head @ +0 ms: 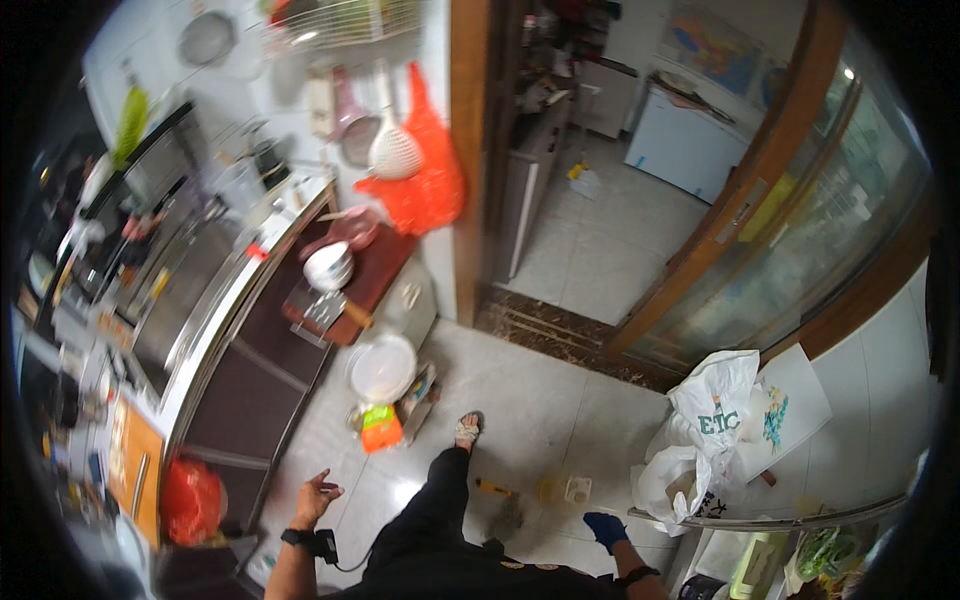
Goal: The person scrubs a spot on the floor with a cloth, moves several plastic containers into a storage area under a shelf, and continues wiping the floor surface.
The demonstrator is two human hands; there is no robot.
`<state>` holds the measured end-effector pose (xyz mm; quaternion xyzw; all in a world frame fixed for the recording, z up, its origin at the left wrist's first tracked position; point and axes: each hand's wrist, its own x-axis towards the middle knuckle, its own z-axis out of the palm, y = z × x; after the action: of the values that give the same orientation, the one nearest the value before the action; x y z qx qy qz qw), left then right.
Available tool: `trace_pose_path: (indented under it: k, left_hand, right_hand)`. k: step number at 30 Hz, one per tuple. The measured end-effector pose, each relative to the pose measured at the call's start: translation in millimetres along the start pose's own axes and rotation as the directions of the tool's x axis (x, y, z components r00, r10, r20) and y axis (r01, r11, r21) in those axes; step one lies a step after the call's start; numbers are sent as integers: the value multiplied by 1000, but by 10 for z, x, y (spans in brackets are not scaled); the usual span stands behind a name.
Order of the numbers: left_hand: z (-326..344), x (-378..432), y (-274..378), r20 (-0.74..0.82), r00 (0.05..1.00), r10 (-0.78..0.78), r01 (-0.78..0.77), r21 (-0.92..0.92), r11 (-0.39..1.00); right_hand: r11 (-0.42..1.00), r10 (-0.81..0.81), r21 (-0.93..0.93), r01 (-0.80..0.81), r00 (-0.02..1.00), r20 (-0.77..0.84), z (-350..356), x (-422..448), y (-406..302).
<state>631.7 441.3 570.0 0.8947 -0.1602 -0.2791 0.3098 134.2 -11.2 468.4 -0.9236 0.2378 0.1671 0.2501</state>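
My left hand [319,496] hangs bare over the tiled floor with its fingers apart and nothing in it. A dark band with a small cabled device [324,546] sits on that wrist. Nearest to it are a red plastic bag [193,501] by the counter and an orange-and-green packet [381,430] on the floor. My right hand [606,529] wears a blue glove and is low on the right, near white plastic bags [712,412]. Its fingers are too blurred to tell whether they are closed, and no held thing shows.
A white round lid [382,367] tops a container beside the counter [225,397]. A cleaver [326,307] and white bowl [328,266] rest on a reddish-brown surface [394,259]. Ahead is a doorway with a glazed sliding door [787,247]. A yellow-handled tool [493,488] lies on the floor.
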Motion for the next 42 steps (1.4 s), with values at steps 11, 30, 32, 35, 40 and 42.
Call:
trace_pose_path:
  k: [11,30,32,35,40,42]
  left_hand:
    - [219,3242,4175,278,843,461,-348,-374,860]
    - [1793,6354,9038,560,616,554,-592,-134,795]
    - [1867,6686,9300,524,642,560,-552,-191,812]
    - [1934,7202,9741,583,672,456,-449,-168,877]
    - [2412,8498,10028,577,640,508,-520,-163,839]
    - [2520,8969,10640,616,639,461,-559,-40,828]
  right_hand:
    - [994,-17,-113,2,991,-130,-2018,2431,833]
    - [957,205,164,-240,958,202,-5849,7250,3425]
    - [999,-21,-40,16,991,-129,-6064,7564,3770]
    - [996,-52,51,68,959,-277,-6590,8041,4308]
    - [847,237,523,-95,948,-211,-6786,7979,5252]
    - [716,450,639,-280,885,-117,-6975,7930,5485]
